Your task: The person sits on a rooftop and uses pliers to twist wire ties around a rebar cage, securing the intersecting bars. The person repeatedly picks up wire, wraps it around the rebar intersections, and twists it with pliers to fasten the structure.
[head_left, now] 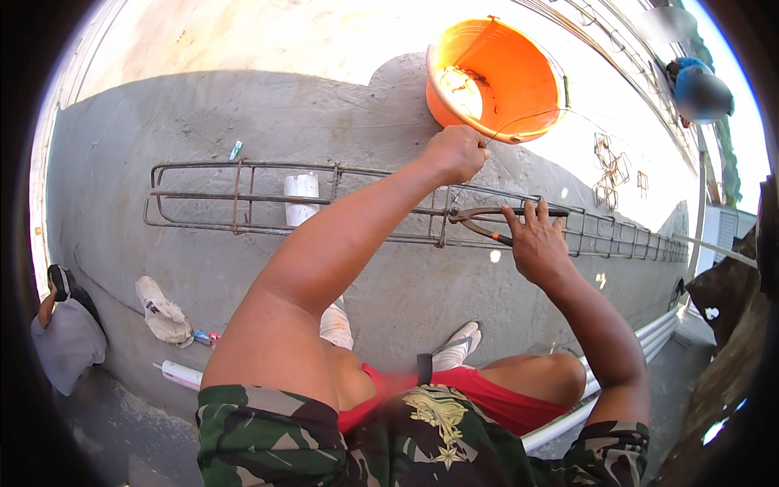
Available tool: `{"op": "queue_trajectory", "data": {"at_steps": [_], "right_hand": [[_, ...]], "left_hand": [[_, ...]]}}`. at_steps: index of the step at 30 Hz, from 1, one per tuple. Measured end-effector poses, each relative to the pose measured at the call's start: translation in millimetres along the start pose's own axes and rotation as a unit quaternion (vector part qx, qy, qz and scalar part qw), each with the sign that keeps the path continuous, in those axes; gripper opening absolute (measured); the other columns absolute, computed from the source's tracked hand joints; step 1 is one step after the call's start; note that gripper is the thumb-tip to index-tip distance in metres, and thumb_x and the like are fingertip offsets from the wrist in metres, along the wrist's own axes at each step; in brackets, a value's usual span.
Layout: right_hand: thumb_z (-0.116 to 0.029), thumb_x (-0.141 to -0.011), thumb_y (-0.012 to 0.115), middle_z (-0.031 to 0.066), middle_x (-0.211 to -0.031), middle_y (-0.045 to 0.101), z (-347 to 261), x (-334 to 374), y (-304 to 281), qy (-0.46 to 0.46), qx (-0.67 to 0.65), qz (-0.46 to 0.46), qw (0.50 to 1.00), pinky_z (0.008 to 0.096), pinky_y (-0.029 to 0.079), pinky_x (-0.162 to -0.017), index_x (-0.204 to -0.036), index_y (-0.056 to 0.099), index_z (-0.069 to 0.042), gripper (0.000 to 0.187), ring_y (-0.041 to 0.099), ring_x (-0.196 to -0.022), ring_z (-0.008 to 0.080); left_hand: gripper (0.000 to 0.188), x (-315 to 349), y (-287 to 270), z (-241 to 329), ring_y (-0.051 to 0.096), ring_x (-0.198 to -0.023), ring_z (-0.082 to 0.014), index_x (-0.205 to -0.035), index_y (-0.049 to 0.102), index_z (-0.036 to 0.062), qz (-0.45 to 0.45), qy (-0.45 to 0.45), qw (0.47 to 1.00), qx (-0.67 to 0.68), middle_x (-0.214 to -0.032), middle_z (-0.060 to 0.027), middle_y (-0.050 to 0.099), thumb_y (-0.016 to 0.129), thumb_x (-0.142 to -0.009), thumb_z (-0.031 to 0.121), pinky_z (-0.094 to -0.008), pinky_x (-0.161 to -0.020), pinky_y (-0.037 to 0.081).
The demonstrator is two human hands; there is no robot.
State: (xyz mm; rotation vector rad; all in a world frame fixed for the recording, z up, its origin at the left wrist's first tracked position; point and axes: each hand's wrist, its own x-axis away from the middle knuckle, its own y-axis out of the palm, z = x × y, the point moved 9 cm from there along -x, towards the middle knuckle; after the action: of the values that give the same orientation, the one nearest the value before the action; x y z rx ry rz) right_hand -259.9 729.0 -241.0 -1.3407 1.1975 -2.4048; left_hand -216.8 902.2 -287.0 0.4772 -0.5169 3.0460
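My left hand point(458, 152) is closed, pinching a thin wire point(519, 119) that curves across the near rim of an orange bucket point(442, 91). Under my right hand point(539, 245) lies a pair of pincers point(484, 214) with dark and orange handles; my fingers reach over both handles. The pincers' jaws are at a tie of a long steel rebar cage point(373, 172), which runs from left to far right across the grey floor. A white pipe piece point(301, 200) sits beneath the cage's left part. My left forearm hides part of the cage.
Loose bent wire point(610, 169) lies right of the bucket. Long rebars point(596, 40) run at the upper right, near a person in blue point(699, 89). White pipes point(649, 334) lie at lower right. A pale crumpled bag point(162, 312) and another person's grey clothing point(69, 345) are at left.
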Motion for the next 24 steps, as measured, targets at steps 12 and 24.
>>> {"op": "queue_trajectory", "data": {"at_steps": [12, 24], "right_hand": [[-0.02, -0.094, 0.046, 0.0219, -0.138, 0.043, -26.2, -7.3, -26.1, -0.01, 0.099, 0.003, 0.995, 0.0613, 0.037, -0.099, -0.146, 0.038, -0.012, 0.053, 0.039, -0.132, 0.0412], [-0.011, -0.088, 0.054, 0.0146, -0.091, 0.069, -24.3, -41.3, -41.5, -0.1, 0.038, -0.206, 0.973, 0.0414, 0.055, -0.071, -0.102, 0.068, -0.006, 0.021, 0.069, -0.083, 0.0286]], "left_hand": [[0.025, 10.4, -0.7, 9.2, 0.068, -0.076, -0.0258, -0.091, 0.07, 0.0013, 0.006, 0.03, 0.998, -0.046, -0.076, -0.0139, 0.069, 0.06, -0.089, 0.024, -0.0378, -0.073, 0.052], [0.031, 29.1, 48.3, -2.0, 0.063, -0.093, -0.0275, -0.112, 0.057, -0.0002, -0.163, 0.021, 0.978, 0.128, -0.101, -0.0162, 0.066, 0.059, -0.086, 0.016, -0.0378, -0.083, 0.049]]}}
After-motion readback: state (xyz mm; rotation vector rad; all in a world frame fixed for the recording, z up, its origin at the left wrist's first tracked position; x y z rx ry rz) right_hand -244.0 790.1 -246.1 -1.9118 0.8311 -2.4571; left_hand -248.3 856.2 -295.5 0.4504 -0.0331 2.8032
